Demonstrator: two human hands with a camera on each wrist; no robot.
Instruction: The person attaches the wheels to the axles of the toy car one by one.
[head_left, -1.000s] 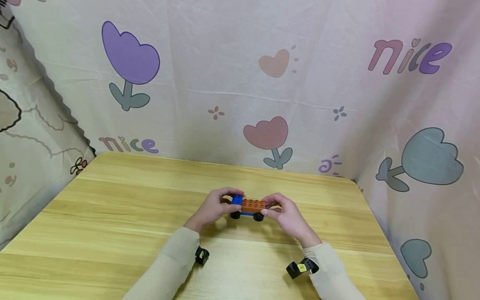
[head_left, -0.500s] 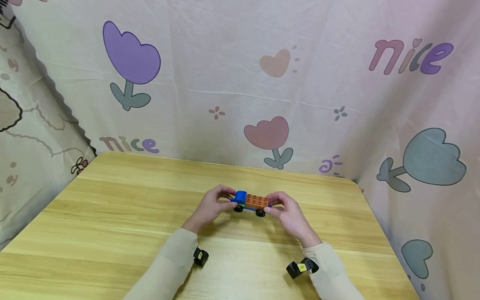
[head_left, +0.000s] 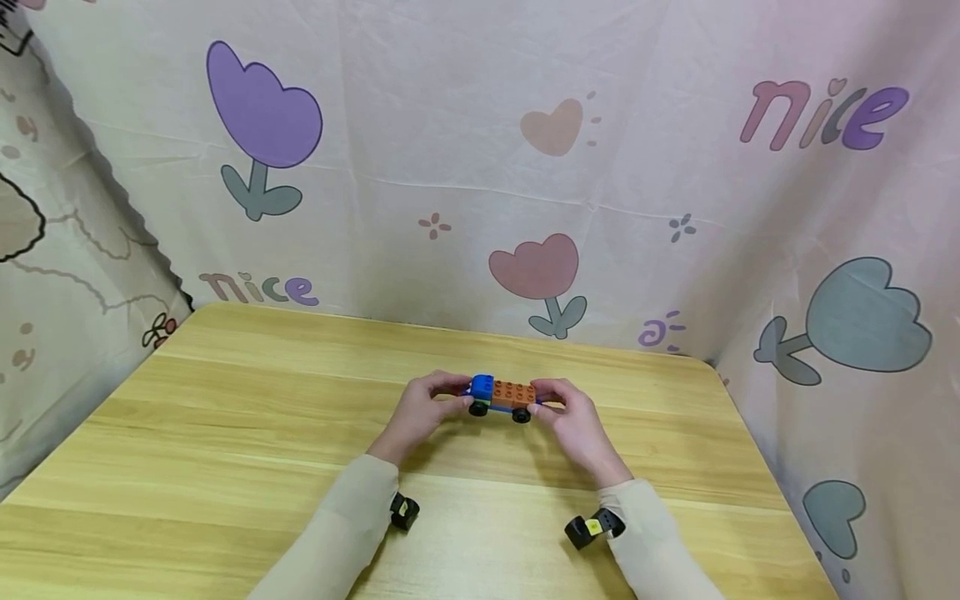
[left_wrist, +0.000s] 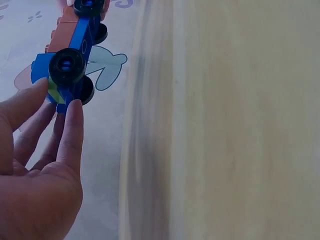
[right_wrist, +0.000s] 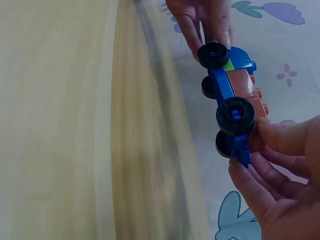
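Note:
A toy truck (head_left: pixel 504 395) built of blocks is held up between my two hands, above the table. It has a blue cab (head_left: pixel 482 387), studded orange-brown bricks (head_left: pixel 515 392) behind it, a blue base and black wheels (right_wrist: pixel 235 115). A bit of green brick (left_wrist: pixel 54 91) shows under the cab. My left hand (head_left: pixel 422 412) pinches the cab end between thumb and fingers. At the opposite end, my right hand (head_left: pixel 573 422) grips the rear, its thumb on the orange-brown brick and its fingertips against the blue base in the right wrist view.
A wood-grain table (head_left: pixel 247 450) spreads beneath both arms. Behind it hangs a pale cloth (head_left: pixel 420 108) printed with flowers, hearts and lettering. Each wrist carries a black strapped camera, such as the right wrist camera (head_left: pixel 595 527).
Both hands have raised the toy truck a little and moved it slightly right. The left hand has shifted outward from the cab's top toward its front end.

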